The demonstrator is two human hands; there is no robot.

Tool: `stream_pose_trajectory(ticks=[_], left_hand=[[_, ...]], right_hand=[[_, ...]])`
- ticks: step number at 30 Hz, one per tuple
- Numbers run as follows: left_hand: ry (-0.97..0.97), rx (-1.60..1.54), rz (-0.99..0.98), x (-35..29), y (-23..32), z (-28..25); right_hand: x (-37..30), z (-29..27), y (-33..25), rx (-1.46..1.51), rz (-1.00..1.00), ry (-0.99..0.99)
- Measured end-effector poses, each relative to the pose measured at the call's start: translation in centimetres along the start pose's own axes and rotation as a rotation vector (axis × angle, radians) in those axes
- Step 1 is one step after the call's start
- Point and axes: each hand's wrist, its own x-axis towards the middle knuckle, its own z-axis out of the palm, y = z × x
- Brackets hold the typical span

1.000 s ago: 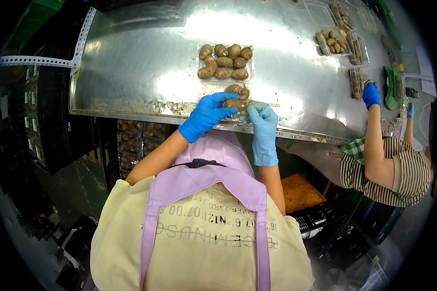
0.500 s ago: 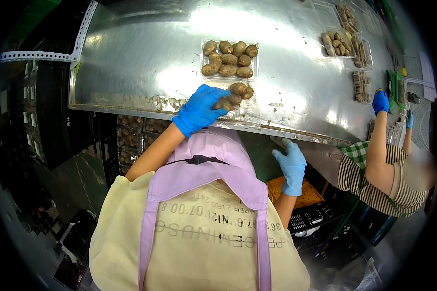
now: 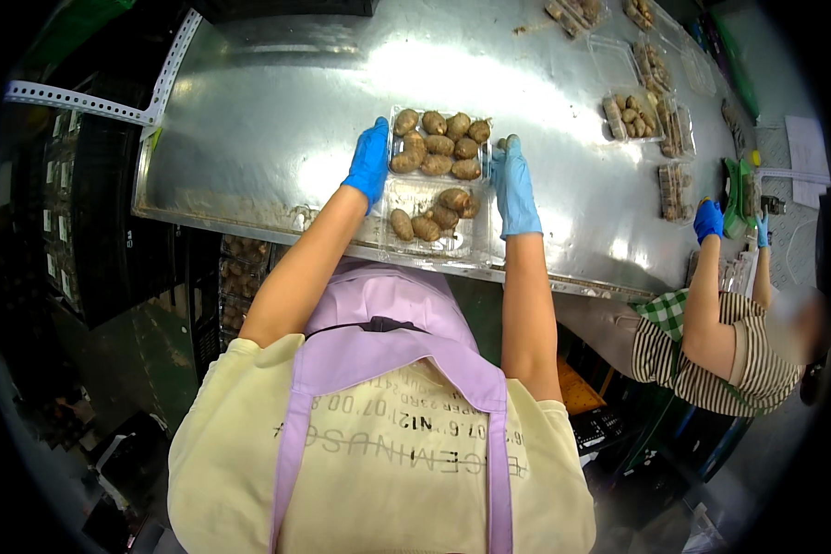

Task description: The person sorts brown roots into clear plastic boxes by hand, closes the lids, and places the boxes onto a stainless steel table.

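Looks like the tray-handling step, left hand (image 3: 369, 162) and right hand (image 3: 515, 189) flanking the filled clear tray (image 3: 451, 180) of taro (image 3: 440, 146) on the table (image 3: 277, 129), can't tell if gripping, so next needs even side pressure imo.

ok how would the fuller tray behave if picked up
The tray looks like thin clear plastic, so it would probably flex. Its rounded tubers seem loose, so they might roll if it tips.
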Motion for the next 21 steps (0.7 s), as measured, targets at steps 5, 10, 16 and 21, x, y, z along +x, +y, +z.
stream_pose_trajectory(ticks=[5, 10, 16, 21], left_hand=[[0.079, 0.018, 0.142, 0.7, -0.5, 2.2], [0.047, -0.038, 0.092, -3.0, 2.1, 3.4], [-0.05, -0.052, 0.178, -8.8, 1.3, 2.7], [0.014, -0.143, 0.265, -9.0, -1.1, 2.8]], right_hand=[[0.2, 3.7, -1.5, 0.149, 0.015, -0.002], [-2.7, 3.7, -2.4, 0.082, -0.213, -0.009], [-10.2, 2.0, -0.6, -0.026, -0.299, -0.046], [-10.3, 1.6, 1.9, -0.033, -0.498, 0.009]])
